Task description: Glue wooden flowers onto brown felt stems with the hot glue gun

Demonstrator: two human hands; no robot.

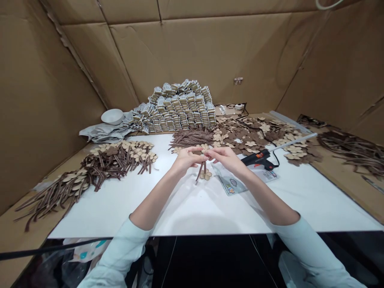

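Note:
My left hand [188,161] and my right hand [225,157] meet over the middle of the white board, fingers pinched together. Between them is a beige flower cutout [205,147], partly covered by the fingers. Dark brown strips [201,173] hang down below the fingertips. Under these strips, another beige flower cutout [206,175] shows close to the board; whether it is joined to them I cannot tell. Beside my right forearm lies a black glue gun [258,159] with a long white glue stick in its back, resting over a clear printed packet [237,185].
Finished-looking flowers with strips [120,160] are heaped at left. Loose brown strips [192,137] and flower cutouts [249,136] lie behind my hands. Stacked small packs [183,106] rise at the back, beside a white bowl [112,116]. Cardboard walls [192,48] enclose the white board [192,216].

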